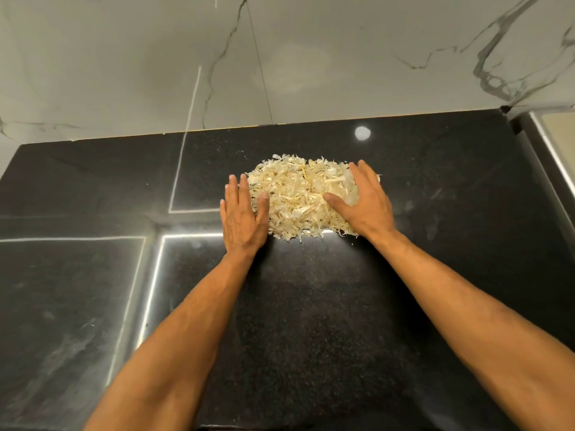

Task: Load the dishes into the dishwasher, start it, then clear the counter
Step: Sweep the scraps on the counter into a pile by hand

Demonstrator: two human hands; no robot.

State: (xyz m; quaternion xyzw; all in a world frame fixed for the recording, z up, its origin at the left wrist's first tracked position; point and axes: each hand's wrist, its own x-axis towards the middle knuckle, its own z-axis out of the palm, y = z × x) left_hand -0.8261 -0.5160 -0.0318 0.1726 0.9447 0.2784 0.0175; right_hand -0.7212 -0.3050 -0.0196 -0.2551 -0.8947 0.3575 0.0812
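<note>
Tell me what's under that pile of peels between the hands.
The pile of peels lies directly on the black counter, which shows all around it. The left hand and right hand flank it. Anything buried beneath is covered.

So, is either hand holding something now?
No. The left hand and right hand lie open against the sides of the pale heap of dry peels, gripping nothing.

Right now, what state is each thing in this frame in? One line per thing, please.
pile of dry peelings: heaped loosely on the counter, bracketed by both hands.
left hand: open, fingers straight, pressed against the pile's left edge.
right hand: open, lying on the pile's right side.
black counter: glossy, with stray flakes near the pile.
</note>
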